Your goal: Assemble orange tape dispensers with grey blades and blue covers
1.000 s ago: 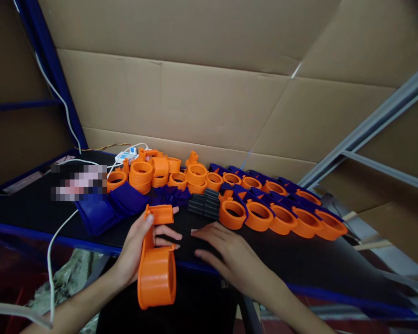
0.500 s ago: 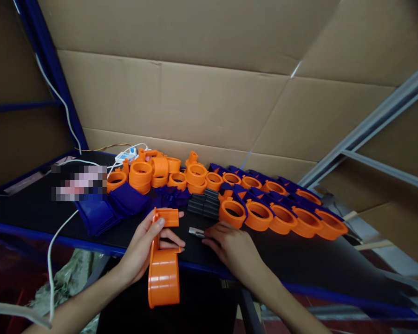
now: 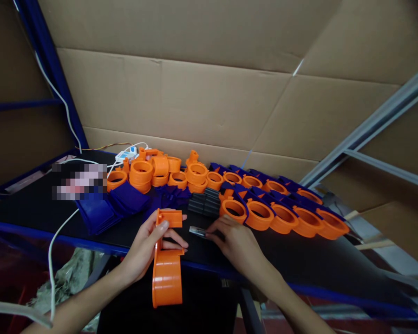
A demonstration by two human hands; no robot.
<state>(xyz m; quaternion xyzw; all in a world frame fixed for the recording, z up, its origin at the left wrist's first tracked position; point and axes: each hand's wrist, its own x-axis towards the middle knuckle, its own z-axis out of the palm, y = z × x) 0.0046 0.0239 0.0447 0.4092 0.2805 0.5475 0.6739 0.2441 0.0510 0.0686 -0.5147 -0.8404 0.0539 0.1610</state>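
My left hand [image 3: 142,248] is closed around the upper part of an orange plastic tape dispenser frame [image 3: 167,280], whose round hub hangs down at the table's front edge. The thumb presses on the frame near its top. At the right, my right hand [image 3: 235,239] is low over the black table, its thumb and fingertips pinched together at the end of a small flat silvery metal piece [image 3: 197,231]. Whether the fingertips hold that piece or something smaller is hidden. Just behind lies a block of black ribbed pieces [image 3: 204,203].
Orange frames with blue parts stand in two rows [image 3: 282,218] at the right. Bare orange frames [image 3: 141,174] are piled at the back. Blue flat pieces [image 3: 97,211] lie at the left, near a white cable [image 3: 52,260] and a power strip [image 3: 126,155]. Cardboard [image 3: 195,102] walls the back.
My right hand has lifted and shifted slightly right, its fingertips drawing back to the silvery piece's end. The orange frame in my left hand has moved slightly right.
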